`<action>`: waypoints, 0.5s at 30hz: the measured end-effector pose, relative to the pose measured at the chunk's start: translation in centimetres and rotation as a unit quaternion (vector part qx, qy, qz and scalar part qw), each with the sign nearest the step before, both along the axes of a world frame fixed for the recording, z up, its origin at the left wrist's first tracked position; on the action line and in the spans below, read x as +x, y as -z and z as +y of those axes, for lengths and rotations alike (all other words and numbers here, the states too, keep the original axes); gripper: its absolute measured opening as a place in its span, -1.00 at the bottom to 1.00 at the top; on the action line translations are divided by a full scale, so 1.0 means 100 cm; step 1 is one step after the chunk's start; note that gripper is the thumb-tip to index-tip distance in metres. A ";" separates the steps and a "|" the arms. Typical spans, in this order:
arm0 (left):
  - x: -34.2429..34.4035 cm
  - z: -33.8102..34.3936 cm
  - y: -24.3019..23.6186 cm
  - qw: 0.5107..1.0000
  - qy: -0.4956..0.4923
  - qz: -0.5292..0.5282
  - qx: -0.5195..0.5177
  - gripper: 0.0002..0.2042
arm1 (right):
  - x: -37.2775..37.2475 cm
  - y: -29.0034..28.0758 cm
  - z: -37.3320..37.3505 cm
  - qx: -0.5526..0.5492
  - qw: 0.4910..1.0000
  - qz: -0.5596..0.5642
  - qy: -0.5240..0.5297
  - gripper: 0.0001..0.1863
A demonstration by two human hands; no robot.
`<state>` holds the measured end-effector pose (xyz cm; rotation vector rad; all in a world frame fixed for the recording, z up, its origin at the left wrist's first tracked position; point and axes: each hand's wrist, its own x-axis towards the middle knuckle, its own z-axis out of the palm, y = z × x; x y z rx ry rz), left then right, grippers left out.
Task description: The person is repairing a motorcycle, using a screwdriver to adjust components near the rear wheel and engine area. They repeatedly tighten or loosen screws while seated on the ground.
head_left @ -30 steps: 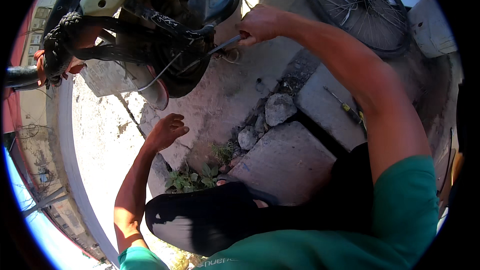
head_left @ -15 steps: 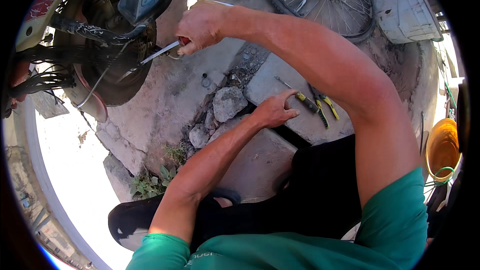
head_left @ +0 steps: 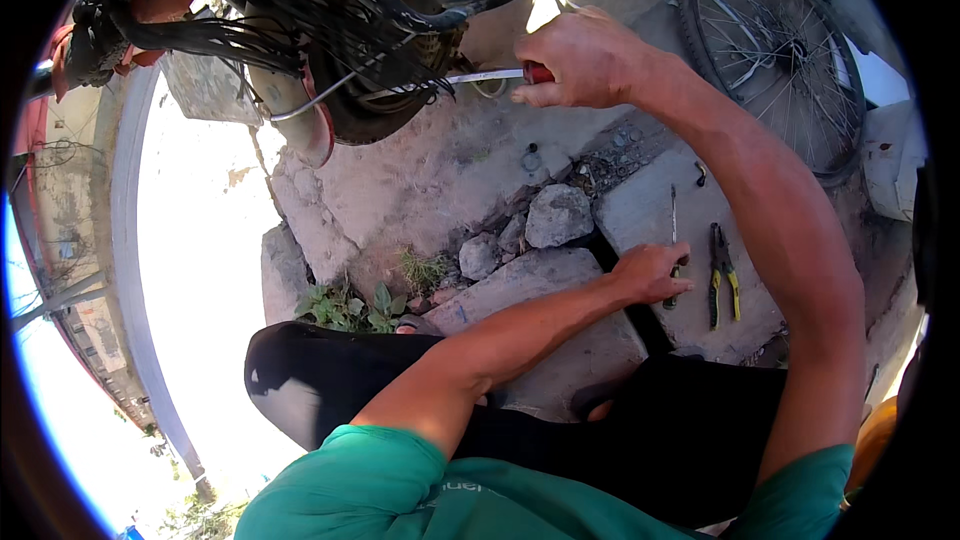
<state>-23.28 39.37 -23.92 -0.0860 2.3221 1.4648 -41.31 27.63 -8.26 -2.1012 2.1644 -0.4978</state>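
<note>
My right hand [head_left: 580, 58] is closed on the red handle of a screwdriver [head_left: 485, 76]. Its long metal shaft points left toward the wheel [head_left: 375, 118] of a motorcycle, where black cables hide its end. Lower down, my left hand [head_left: 650, 273] curls its thumb and fingers round the yellow-and-black handle of a second screwdriver [head_left: 671, 298], whose thin shaft points away from me over the concrete slab [head_left: 640, 190]. Just right of it lie pliers [head_left: 723, 280] with yellow-and-black grips, untouched.
Dark cables [head_left: 270, 15] hang from the motorcycle at upper left. A spoked bicycle wheel [head_left: 790, 45] lies at upper right, beside a white bucket [head_left: 890, 165]. Loose rocks [head_left: 558, 216] and a small plant [head_left: 345, 308] sit between the slabs.
My left hand has closed in on the yellow-and-black screwdriver, which has turned relative to the pliers. The whole view has shifted and turned; my right hand still holds the red-handled screwdriver by the wheel.
</note>
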 end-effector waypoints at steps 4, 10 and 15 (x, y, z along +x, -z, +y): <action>0.026 -0.058 -0.039 0.995 -0.067 0.028 -0.074 -0.62 | -0.008 -0.002 -0.007 -0.016 0.999 -0.042 -0.009 -0.59; 0.064 -0.125 -0.094 0.965 -0.231 0.023 -0.118 -0.66 | -0.030 0.013 -0.017 -0.038 0.995 -0.088 -0.004 -0.59; 0.121 -0.158 -0.134 0.932 -0.351 -0.038 -0.081 -0.42 | -0.034 0.024 -0.018 -0.069 0.990 -0.125 -0.009 -0.60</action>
